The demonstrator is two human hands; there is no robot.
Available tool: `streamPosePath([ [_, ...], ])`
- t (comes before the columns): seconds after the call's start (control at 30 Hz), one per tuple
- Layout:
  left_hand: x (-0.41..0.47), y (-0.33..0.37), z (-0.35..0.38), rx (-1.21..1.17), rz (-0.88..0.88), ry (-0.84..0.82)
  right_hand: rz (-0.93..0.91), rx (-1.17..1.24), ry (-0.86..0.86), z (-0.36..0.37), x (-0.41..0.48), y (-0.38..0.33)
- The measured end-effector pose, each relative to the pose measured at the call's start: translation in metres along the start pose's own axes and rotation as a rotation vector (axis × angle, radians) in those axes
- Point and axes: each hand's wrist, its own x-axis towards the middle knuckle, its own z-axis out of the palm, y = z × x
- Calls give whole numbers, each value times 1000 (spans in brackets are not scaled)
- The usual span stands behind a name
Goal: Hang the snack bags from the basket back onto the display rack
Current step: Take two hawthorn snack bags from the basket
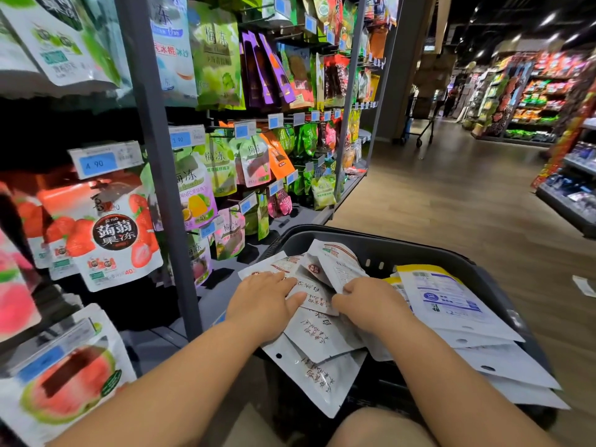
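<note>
A tall display rack of hanging pouches fills the left. Beside it stands a black basket heaped with flat bags. White snack bags lie along its near left edge. Their long axes run near to far and their hang holes point toward the person, and the lowest bag overhangs the near rim. The left hand presses flat on the heap, fingers straight; the right hand curls round a bag's edge. Likely risks: slick bags sliding off that rim, or two lifting together.
</note>
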Motion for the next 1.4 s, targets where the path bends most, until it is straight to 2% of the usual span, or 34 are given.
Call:
streamPosePath([
  [0.1,-1,-1,2,-5,8,5,1,-53,103,1,1,-1],
  [0.27,-1,-2,5,-28,7,1,32,-13,176,-5,0,4],
  [0.77,1,-4,6,-73,-12,-8,-107,616,527,-32,-21,24],
  [1.03,-2,1,-5,-127,-20,-38,-139,954,618,-29,-19,31],
  [1.13,-5,1,-14,-248,-33,-26,-149,1238,543,-32,-17,32],
  [1.23,-3,-2,-19,-432,-65,-91,-163,1526,354,-32,-13,26],
  [1.3,0,-1,-26,-734,-108,-81,-191,1617,241,-28,-10,20],
  [1.4,0,-2,-37,-1272,-163,104,-217,1677,166,-19,-2,14],
])
